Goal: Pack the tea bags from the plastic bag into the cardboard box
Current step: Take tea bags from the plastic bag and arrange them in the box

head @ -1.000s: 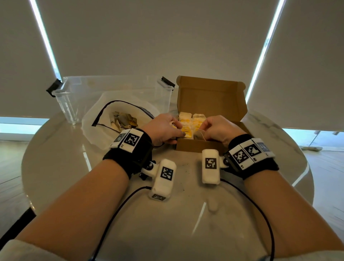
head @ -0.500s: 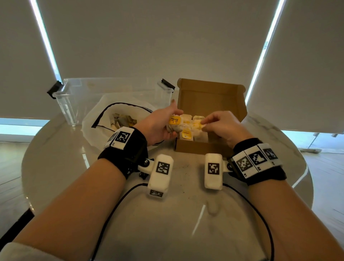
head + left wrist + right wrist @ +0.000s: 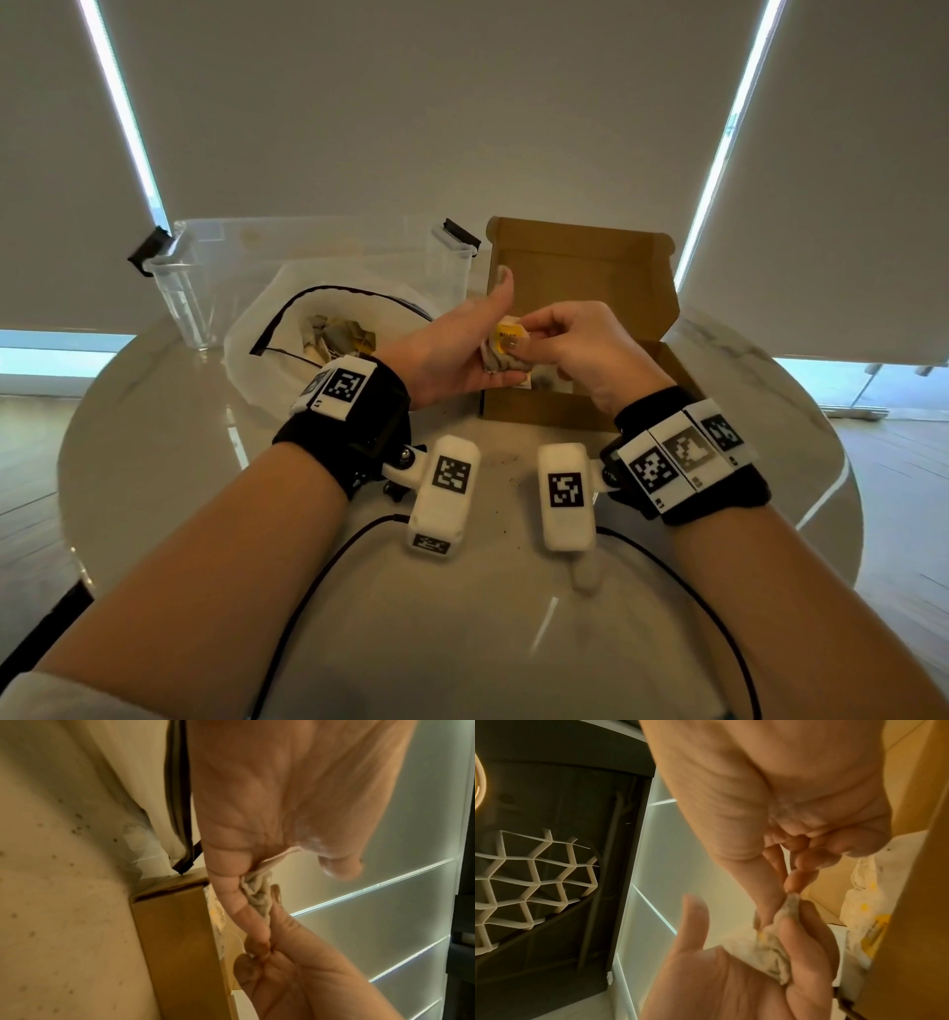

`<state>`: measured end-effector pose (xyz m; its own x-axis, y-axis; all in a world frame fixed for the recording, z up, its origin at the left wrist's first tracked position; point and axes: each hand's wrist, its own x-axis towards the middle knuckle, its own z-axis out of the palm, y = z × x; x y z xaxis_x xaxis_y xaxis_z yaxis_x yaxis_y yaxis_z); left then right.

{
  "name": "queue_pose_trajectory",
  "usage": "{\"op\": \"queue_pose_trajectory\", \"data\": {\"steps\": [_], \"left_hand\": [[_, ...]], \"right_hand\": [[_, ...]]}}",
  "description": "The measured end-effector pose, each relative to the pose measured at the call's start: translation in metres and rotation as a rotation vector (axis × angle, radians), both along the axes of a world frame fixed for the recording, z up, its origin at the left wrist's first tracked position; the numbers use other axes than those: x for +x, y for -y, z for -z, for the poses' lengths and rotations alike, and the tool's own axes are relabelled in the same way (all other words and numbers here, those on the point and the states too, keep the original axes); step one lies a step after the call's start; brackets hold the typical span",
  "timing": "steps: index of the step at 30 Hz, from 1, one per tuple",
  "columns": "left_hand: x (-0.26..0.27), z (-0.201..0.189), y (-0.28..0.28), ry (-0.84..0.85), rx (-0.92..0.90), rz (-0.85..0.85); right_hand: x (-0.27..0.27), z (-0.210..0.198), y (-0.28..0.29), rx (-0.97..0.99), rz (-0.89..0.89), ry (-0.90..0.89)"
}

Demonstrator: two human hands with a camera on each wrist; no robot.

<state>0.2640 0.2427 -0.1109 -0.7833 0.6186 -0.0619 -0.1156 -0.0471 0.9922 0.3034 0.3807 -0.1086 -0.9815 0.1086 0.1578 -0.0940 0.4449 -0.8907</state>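
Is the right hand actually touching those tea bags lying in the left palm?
Touching. In the right wrist view the right hand pinches the top edge of the tea bags between thumb and fingertip, while they lie in the left hand.

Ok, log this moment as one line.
left hand: cradles tea bags | right hand: pinches them | above cardboard box | plastic bag: bags remain
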Motion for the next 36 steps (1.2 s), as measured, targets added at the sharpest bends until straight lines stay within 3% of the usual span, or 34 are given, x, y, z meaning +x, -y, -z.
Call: {"op": "queue_pose_trajectory", "data": {"steps": [3, 6, 9, 12, 15, 20, 23, 26, 30, 36], "left_hand": [[-0.001, 0.002, 0.001, -0.023, 0.037, 0.024], [-0.006, 0.005, 0.002, 0.047, 0.126, -0.071], [-0.011, 0.008, 0.003, 0.019, 0.080, -0.157], [-0.015, 0.011, 0.002, -0.128, -0.075, -0.216], [-0.011, 0.010, -0.003, -0.377, -0.269, -0.253], [-0.017, -0.002, -0.018, -0.812, -0.631, -0.204], [-0.023, -0.006, -0.032, -0.895, -0.846, -0.099], [-0.022, -0.006, -0.046, -0.918, -0.981, 0.015], [-0.020, -0.009, -0.055, -0.938, -1.028, 0.077], [-0.022, -0.008, -0.057, -0.942, -1.032, 0.055]], "right_hand": [[0.000, 0.000, -0.001, -0.030, 0.054, -0.060], [-0.001, -0.001, -0.005, -0.051, 0.122, -0.127], [-0.003, -0.004, -0.013, -0.119, 0.157, -0.115], [-0.003, -0.008, -0.023, -0.209, 0.194, -0.079], [-0.003, -0.012, -0.037, -0.225, 0.236, -0.017], [-0.013, -0.001, -0.050, -0.039, 0.346, 0.141], [-0.017, 0.004, -0.056, 0.027, 0.454, 0.162], [-0.015, 0.004, -0.054, -0.017, 0.378, 0.227], [-0.011, 0.002, -0.045, -0.002, 0.178, 0.309], [-0.011, 0.005, -0.042, 0.074, 0.105, 0.336]]}}
